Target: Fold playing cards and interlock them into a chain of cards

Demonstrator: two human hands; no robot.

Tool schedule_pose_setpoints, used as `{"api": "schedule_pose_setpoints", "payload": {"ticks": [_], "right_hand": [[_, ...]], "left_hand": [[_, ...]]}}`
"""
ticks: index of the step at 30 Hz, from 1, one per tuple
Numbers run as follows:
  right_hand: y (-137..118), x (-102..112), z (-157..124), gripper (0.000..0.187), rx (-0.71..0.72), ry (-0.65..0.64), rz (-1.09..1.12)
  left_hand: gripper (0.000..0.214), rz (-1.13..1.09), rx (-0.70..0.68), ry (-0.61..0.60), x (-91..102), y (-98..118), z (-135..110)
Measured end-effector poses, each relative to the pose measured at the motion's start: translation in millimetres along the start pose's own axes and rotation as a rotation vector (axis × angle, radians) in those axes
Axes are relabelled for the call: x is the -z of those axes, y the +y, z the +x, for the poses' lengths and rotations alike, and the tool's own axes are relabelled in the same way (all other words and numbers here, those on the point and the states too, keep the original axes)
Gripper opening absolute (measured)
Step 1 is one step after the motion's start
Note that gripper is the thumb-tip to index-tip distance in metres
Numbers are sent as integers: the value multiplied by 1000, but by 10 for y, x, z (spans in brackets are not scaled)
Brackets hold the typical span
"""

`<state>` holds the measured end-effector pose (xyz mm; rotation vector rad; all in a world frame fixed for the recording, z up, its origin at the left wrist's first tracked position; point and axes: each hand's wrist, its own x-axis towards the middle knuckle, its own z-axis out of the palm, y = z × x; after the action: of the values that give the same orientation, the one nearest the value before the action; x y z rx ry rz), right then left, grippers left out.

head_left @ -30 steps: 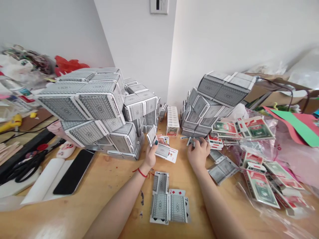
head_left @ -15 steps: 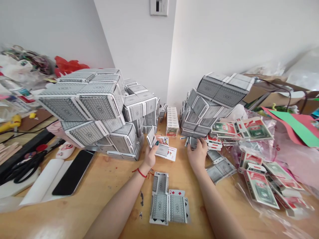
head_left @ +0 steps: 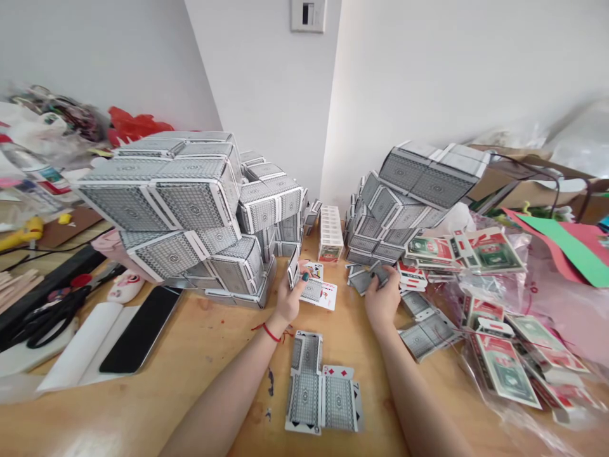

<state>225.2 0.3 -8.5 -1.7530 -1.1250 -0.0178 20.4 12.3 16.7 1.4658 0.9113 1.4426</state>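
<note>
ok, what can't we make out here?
All head view:
- Left hand: far side of its grip, hidden by the hand and folded card.
- Right hand: underside, hidden by the hand itself.
- Yellow tool: rest cut off by left edge.
- Boxes: fine print too small.

The left hand (head_left: 288, 299) has tipped its folded cards (head_left: 294, 269) more upright, so they now show narrower, nearly edge-on. The right hand (head_left: 383, 299) has drawn back slightly, a grey card (head_left: 379, 273) between thumb and fingers, uncovering more of the grey cards (head_left: 359, 278) beside it.
</note>
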Motion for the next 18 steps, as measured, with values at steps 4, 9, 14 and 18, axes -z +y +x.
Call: {"api": "schedule_pose_setpoints", "payload": {"ticks": [4,9,14,18], "right_hand": [[-37,18,1,32,-28,7,34],[-155,3,-55,16,173,-68,316],[-241,-66,-174,11,-94,-387,705],[-259,-82,-208,24,-371,-576,973]], "left_hand": [[14,29,-7,35,6,-22,10],[28,-43,-11,33,10,-36,31],[38,-75,-5,76,6,-75,50],[36,6,-8,123,8,-112,55]]}}
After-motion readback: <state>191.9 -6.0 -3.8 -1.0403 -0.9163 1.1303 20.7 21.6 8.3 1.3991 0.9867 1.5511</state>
